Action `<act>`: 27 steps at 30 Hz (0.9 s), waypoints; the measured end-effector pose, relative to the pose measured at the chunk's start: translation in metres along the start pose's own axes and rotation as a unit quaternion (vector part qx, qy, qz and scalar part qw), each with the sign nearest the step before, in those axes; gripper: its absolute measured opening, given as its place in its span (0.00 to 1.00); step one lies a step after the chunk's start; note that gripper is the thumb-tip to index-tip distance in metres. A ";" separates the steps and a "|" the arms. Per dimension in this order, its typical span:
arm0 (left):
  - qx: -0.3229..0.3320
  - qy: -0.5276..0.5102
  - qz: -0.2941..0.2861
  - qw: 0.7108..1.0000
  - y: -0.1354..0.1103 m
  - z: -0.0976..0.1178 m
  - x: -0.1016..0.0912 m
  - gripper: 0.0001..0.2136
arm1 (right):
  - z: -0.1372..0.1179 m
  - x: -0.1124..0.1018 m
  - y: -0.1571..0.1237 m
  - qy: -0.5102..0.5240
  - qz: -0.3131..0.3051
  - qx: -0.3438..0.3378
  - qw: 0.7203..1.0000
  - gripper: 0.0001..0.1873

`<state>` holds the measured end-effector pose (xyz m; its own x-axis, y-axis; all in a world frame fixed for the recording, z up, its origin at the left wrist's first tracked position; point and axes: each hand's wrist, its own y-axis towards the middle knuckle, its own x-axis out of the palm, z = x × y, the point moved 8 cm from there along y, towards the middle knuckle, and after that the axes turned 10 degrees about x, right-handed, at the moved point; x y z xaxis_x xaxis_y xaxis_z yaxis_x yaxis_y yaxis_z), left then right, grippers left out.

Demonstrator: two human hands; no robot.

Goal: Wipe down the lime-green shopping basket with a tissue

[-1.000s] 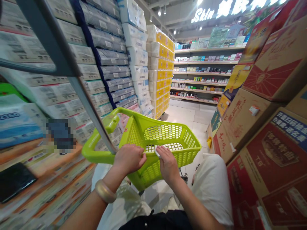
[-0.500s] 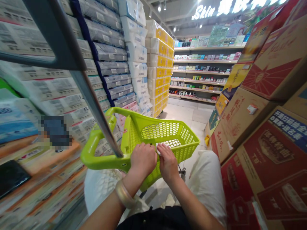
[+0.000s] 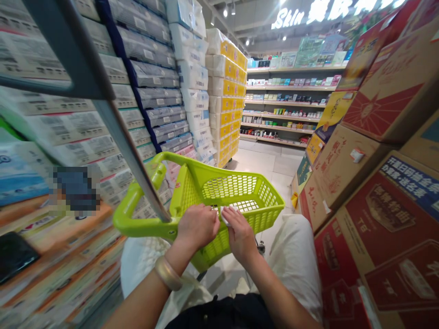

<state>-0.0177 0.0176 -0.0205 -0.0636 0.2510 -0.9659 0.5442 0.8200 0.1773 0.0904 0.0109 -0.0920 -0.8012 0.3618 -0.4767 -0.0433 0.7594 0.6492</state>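
A lime-green plastic shopping cart (image 3: 192, 185) with a latticed basket stands between my knees, its curved handle (image 3: 127, 211) to the left. My left hand (image 3: 198, 225) is closed over the basket's near rim, a gold-coloured bangle (image 3: 168, 273) on its wrist. Just right of it, my right hand (image 3: 239, 232) presses a small white wipe (image 3: 225, 215) against the same rim, fingers bent over it. Most of the wipe is hidden under those fingers. The part of the basket floor that shows holds nothing I can make out.
A metal pole (image 3: 120, 139) with a dark grey top slants across the left, in front of the cart. Stacked tissue packs (image 3: 224, 105) line the left side. Cartons (image 3: 384, 228) rise close on the right. Product shelves (image 3: 291, 87) stand beyond the tiled floor (image 3: 265, 160).
My left hand has slid a little left along the rim, widening the gap between my hands. My right hand stays on the rim with the wipe. The whole view has shifted slightly.
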 end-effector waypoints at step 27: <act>-0.026 -0.035 0.044 0.998 -0.004 0.001 0.012 0.15 | -0.008 0.003 -0.006 -0.002 -0.014 -0.007 1.000 0.27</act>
<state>-0.0200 0.0172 -0.0332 0.0421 0.2889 -0.9564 0.5015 0.8218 0.2703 0.0835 0.0035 -0.0929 -0.7968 0.3436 -0.4971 -0.0736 0.7613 0.6442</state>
